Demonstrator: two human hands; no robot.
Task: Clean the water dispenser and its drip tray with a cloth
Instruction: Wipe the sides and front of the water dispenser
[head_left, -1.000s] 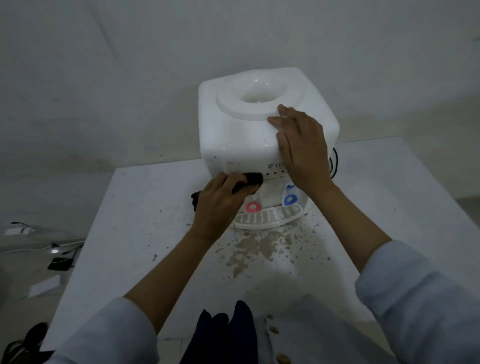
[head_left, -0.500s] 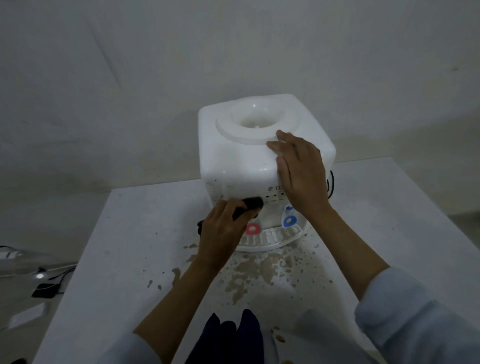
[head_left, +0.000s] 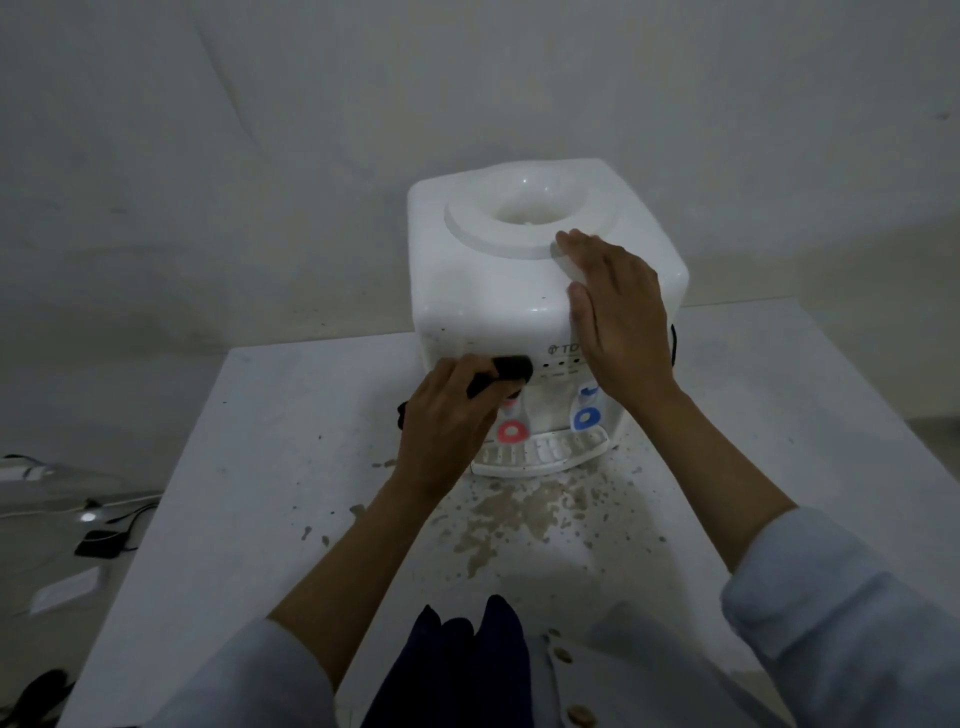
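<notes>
Black cloth (head_left: 511, 370) (left hand (head_left: 448, 426)) at dispenser (head_left: 498, 291) front edge.

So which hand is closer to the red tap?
Left. The left hand, gripping the dark cloth, sits right beside the red tap; the right hand rests flat on the dispenser top, farther up.

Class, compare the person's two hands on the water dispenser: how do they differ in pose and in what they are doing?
The left hand has its fingers curled round a dark cloth; the right hand holds nothing and lies flat. The left hand is low, at the dispenser's front panel above the red tap; the right hand rests on the top edge. Both touch the dispenser.
</notes>
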